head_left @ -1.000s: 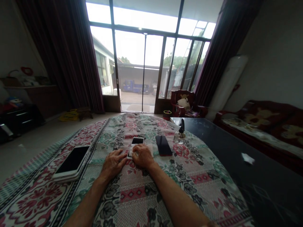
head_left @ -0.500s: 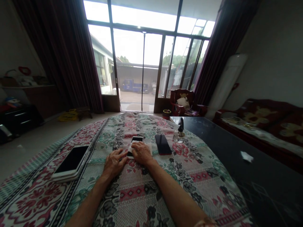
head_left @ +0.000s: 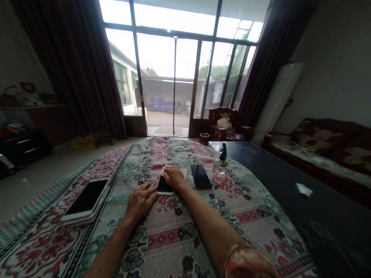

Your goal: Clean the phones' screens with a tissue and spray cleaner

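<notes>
A small white-framed phone [head_left: 164, 187] lies screen up on the flowered cloth [head_left: 174, 235]. My left hand [head_left: 140, 200] rests on the cloth with its fingertips against the phone's near left corner, fingers curled. My right hand [head_left: 174, 177] presses a white tissue [head_left: 167, 168] onto the far end of the phone's screen, fingers closed over it. More white tissue [head_left: 183, 173] shows to the right of that hand.
A dark red phone [head_left: 200, 177] lies right of my right hand. A stack of larger white-edged phones [head_left: 85, 200] sits at the left. A small spray bottle [head_left: 221, 159] stands by the edge of the dark glossy table [head_left: 304, 208].
My right hand has slid with the tissue from the near end of the phone's screen to its far end. The left hand has stayed at the phone's near corner.
</notes>
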{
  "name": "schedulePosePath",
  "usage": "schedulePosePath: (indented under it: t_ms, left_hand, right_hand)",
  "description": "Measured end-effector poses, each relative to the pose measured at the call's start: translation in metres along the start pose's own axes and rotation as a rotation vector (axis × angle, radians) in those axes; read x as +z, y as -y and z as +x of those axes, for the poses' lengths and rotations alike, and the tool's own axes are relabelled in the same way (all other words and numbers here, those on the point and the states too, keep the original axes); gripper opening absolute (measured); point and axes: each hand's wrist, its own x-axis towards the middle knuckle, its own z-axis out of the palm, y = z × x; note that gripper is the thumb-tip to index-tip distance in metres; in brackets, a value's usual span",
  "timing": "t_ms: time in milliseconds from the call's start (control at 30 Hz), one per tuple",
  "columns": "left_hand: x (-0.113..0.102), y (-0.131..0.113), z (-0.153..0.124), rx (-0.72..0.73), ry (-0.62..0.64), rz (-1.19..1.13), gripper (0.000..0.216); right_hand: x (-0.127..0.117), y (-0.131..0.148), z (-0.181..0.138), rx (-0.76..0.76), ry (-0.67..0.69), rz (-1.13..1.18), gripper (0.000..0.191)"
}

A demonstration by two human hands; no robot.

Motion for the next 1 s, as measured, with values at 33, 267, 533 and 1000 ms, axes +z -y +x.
schedulePosePath:
  t_ms: [33, 267, 533, 1000]
  left_hand:
    - [0.0, 0.0, 0.0, 0.002, -0.001, -0.003, 0.028]
    - [0.001, 0.001, 0.0, 0.007, -0.009, -0.018, 0.028]
    - [0.002, 0.003, 0.001, 0.009, -0.01, 0.02, 0.029]
    - [0.006, 0.015, 0.003, 0.06, -0.004, 0.06, 0.032]
  right_hand:
    - [0.001, -0.002, 0.001, 0.011, -0.004, 0.002, 0.018]
    - [0.008, -0.011, 0.005, 0.066, -0.043, 0.011, 0.017]
    - [0.002, -0.001, -0.007, 0.086, -0.042, 0.022, 0.016]
    - [-0.011, 0.016, -0.051, 0.017, -0.075, 0.045, 0.019]
